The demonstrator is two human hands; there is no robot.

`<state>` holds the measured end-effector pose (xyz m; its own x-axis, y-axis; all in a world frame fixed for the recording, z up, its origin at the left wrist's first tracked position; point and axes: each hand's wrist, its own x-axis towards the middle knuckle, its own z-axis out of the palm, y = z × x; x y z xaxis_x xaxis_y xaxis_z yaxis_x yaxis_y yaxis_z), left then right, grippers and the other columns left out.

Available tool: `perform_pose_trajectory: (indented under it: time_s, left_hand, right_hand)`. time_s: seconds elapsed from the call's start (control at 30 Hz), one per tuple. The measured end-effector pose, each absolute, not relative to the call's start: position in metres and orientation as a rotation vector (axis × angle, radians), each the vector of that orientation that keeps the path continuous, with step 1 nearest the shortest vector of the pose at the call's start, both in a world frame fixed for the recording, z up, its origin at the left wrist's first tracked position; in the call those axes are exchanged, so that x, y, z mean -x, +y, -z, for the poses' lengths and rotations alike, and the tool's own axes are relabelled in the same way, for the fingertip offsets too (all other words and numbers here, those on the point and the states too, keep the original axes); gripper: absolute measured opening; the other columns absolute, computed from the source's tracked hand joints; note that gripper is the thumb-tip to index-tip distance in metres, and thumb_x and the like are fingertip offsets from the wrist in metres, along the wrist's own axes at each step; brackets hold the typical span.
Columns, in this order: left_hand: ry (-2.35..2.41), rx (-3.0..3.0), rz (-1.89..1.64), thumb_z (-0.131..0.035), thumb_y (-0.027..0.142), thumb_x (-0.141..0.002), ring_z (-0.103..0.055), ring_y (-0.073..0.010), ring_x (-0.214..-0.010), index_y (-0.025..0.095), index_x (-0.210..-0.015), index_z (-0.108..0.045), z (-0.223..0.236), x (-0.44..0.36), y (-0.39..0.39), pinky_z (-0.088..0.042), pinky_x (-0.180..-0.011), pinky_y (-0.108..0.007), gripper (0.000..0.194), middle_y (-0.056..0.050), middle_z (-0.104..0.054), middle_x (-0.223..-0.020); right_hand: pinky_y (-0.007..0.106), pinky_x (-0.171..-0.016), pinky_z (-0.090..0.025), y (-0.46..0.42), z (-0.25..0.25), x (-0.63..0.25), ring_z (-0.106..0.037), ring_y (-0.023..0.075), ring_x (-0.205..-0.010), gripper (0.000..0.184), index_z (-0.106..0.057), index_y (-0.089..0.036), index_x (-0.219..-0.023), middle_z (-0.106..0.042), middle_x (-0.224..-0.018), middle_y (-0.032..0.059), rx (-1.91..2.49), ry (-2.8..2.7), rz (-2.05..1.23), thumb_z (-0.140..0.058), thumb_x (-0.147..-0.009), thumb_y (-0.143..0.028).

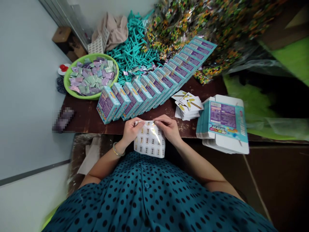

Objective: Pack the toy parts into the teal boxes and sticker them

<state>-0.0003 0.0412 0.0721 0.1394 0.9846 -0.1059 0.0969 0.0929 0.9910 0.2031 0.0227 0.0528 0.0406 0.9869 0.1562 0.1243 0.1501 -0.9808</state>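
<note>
Both my hands hold a white sheet printed with rows of small round stickers [150, 140] at the table's front edge. My left hand [130, 130] pinches the sheet's top left corner. My right hand [169, 128] pinches its top right corner. The sheet hangs down over my lap. Behind my hands a long slanted row of several teal and purple boxes [154, 84] leans domino-like across the dark wooden table [83, 117].
A green bowl [69, 88] of pastel sachets stands at the left. A heap of teal plastic sticks [132, 51] and patterned cellophane bags [193, 22] lie behind. Small printed cards [189, 103] and a stack of flat unfolded boxes [223, 124] sit at right.
</note>
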Motion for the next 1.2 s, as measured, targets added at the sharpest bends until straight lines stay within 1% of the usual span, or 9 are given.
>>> perform_pose_trajectory:
  time_s: [0.1, 0.2, 0.37, 0.53, 0.7, 0.77, 0.9, 1.03, 1.2]
  left_hand:
    - [1.173, -1.081, -0.958, -0.076, 0.046, -0.075, -0.045, -0.0093, -0.051, 0.017, -0.068, -0.065, -0.073, -0.003, 0.044, -0.035, -0.050, -0.022, 0.032, 0.004, -0.056, -0.057]
    - [1.158, -1.015, -0.942, -0.077, 0.045, -0.072, -0.042, -0.0083, -0.051, 0.017, -0.066, -0.062, -0.075, -0.005, 0.047, -0.032, -0.050, -0.022, 0.032, 0.005, -0.052, -0.056]
    - [1.165, -0.977, -0.921, -0.077, 0.042, -0.070, -0.039, -0.0075, -0.050, 0.017, -0.062, -0.057, -0.074, -0.002, 0.052, -0.030, -0.050, -0.022, 0.033, 0.006, -0.047, -0.054]
    - [1.176, -0.998, -0.877, -0.077, 0.044, -0.071, -0.040, -0.0078, -0.050, 0.018, -0.062, -0.056, -0.071, -0.003, 0.049, -0.030, -0.050, -0.022, 0.035, 0.005, -0.047, -0.055]
    - [1.161, -0.979, -0.846, -0.078, 0.045, -0.071, -0.040, -0.0075, -0.049, 0.018, -0.062, -0.055, -0.071, -0.004, 0.050, -0.029, -0.049, -0.021, 0.037, 0.006, -0.047, -0.054]
    - [1.174, -0.945, -0.834, -0.079, 0.047, -0.070, -0.041, -0.0079, -0.048, 0.018, -0.063, -0.056, -0.070, -0.001, 0.052, -0.029, -0.048, -0.021, 0.038, 0.006, -0.048, -0.053]
    - [1.170, -0.924, -0.802, -0.080, 0.052, -0.070, -0.043, -0.0087, -0.047, 0.018, -0.065, -0.056, -0.064, 0.005, 0.054, -0.029, -0.047, -0.021, 0.042, 0.005, -0.050, -0.053]
    - [1.157, -0.944, -0.770, -0.079, 0.055, -0.071, -0.040, -0.0081, -0.047, 0.018, -0.064, -0.054, -0.059, 0.011, 0.051, -0.028, -0.048, -0.021, 0.045, 0.006, -0.047, -0.053]
    - [1.201, -0.908, -0.768, -0.080, 0.058, -0.069, -0.038, -0.0086, -0.048, 0.018, -0.064, -0.055, -0.054, 0.020, 0.052, -0.027, -0.047, -0.021, 0.047, 0.006, -0.046, -0.053]
  right_hand:
    - [0.047, -0.095, -0.054, 0.024, -0.044, -0.201, -0.070, 0.0231, -0.095, 0.013, -0.081, -0.033, -0.099, -0.077, -0.099, 0.0037, 1.237, -1.476, -0.644, -0.069, -0.093, -0.035]
    - [0.058, -0.112, -0.040, 0.028, -0.038, -0.209, -0.070, 0.0252, -0.103, 0.018, -0.080, -0.039, -0.104, -0.077, -0.114, 0.0008, 1.201, -1.741, -0.304, -0.074, -0.090, -0.029]
    - [0.064, -0.119, -0.030, 0.020, -0.047, -0.220, -0.070, 0.0271, -0.108, 0.024, -0.078, -0.044, -0.104, -0.078, -0.113, -0.0042, 1.047, -1.952, -0.320, -0.077, -0.087, -0.026]
    - [0.055, -0.112, -0.045, 0.022, -0.062, -0.209, -0.065, 0.0276, -0.121, 0.028, -0.073, -0.036, -0.121, -0.069, -0.135, 0.0033, 1.090, -1.716, -0.636, -0.068, -0.094, -0.031]
    - [0.056, -0.112, -0.046, 0.023, -0.072, -0.196, -0.070, 0.0227, -0.092, 0.044, -0.060, -0.037, -0.140, -0.075, -0.090, 0.0000, 1.020, -1.751, -0.599, -0.064, -0.097, -0.028]
    - [0.053, -0.104, -0.053, 0.034, -0.079, -0.206, -0.070, 0.0227, -0.087, 0.046, -0.057, -0.037, -0.142, -0.073, -0.089, 0.0009, 1.041, -1.684, -0.572, -0.063, -0.097, -0.032]
    - [0.042, -0.083, -0.059, 0.121, -0.093, -0.276, -0.067, 0.0214, -0.082, 0.059, -0.043, -0.033, -0.155, -0.071, -0.098, 0.0067, 1.245, -1.408, -0.364, -0.057, -0.099, -0.044]
    - [0.044, -0.089, -0.057, 0.241, -0.097, -0.366, -0.068, 0.0236, -0.093, 0.073, -0.032, -0.020, -0.162, -0.068, -0.106, 0.0108, 1.518, -1.283, -0.133, -0.057, -0.095, -0.037]
    - [0.038, -0.089, -0.056, 0.317, -0.088, -0.403, -0.066, 0.0204, -0.090, 0.083, -0.029, -0.007, -0.160, -0.069, -0.102, 0.0104, 1.644, -1.336, -0.202, -0.056, -0.083, -0.018]
